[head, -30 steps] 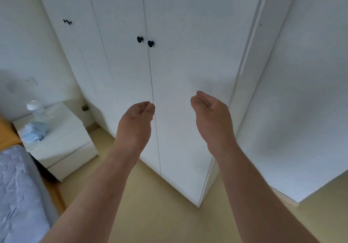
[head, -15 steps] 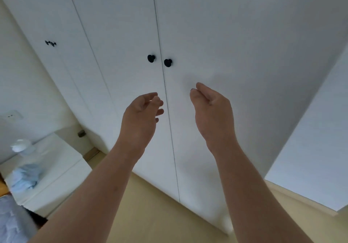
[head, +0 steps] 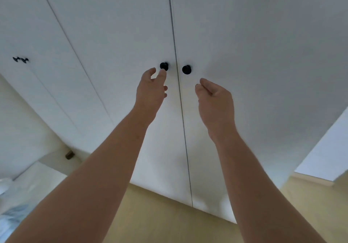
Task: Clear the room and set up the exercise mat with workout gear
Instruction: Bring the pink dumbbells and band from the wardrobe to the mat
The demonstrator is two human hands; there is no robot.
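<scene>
Left grip (head: 150,90): thumb and forefinger spread with a gap between them; forefinger tip at the lower edge of the left knob (head: 164,66), contact cannot be confirmed; nothing pinched.
Right grip (head: 214,99): fingers loosely curled, holding nothing; right knob (head: 186,69) sits just above and inward of it, apart.
Wardrobe doors (head: 244,45): both shut; the seam runs between the two grips, one knob on either side of it.
Mat and gear: not in view; probably behind these doors, judged from the reach alone.
Step in hand: judged to be opening the double doors; task at an early stage.
Left grip, technique: close thumb and forefinger round the knob's neck, behind the head, before pulling. A fingertip-only hold on a small round knob would probably slip.
Right grip, technique: raise it to its knob and pinch likewise. Then pull both toward the body, each grip swinging outward from the seam.
Risk: the doors should swing toward the person, so a step back gives room. Cannot tell whether one leaf overlaps the other; start gently and lead with whichever gives.
Other: second pair of knobs (head: 20,59) far outward of the left grip, on another door pair; pale floor (head: 169,214) below both forearms.
</scene>
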